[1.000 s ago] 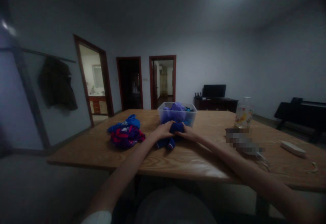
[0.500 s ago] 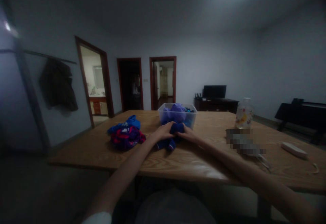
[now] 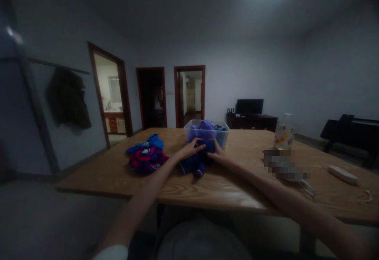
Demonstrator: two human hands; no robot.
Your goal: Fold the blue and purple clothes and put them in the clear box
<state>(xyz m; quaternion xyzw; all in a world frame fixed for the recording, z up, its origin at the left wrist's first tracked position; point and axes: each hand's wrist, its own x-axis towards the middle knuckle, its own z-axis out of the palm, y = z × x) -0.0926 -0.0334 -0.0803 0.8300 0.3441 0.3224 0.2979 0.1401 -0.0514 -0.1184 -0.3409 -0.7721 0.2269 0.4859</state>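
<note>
A dark blue garment [image 3: 194, 164] lies bunched on the wooden table [image 3: 177, 191], in front of a clear plastic bin [image 3: 222, 137]. Purple cloth [image 3: 207, 129] and darker cloth fill the bin. My right hand [image 3: 217, 151] grips the garment's upper right part, thumb and fingers round a bunched fold. At its upper left is my left hand [image 3: 193, 148], fingers parted, with the thumb side near the cloth. To the left lie a red and purple patterned garment [image 3: 147, 159] and a bright blue one [image 3: 154, 141] behind it.
At the table's right stand a clear jar [image 3: 284, 133] with a printed pattern, a blurred-out flat object [image 3: 282, 167] and a white elongated item [image 3: 342, 174] with a cord. Beyond are a screen [image 3: 250, 106] on a dark cabinet and several doorways.
My left hand has loosened, its fingers spreading apart from the cloth. My right hand has turned slightly, its fingers raised. The dark blue garment has shifted a little under them.
</note>
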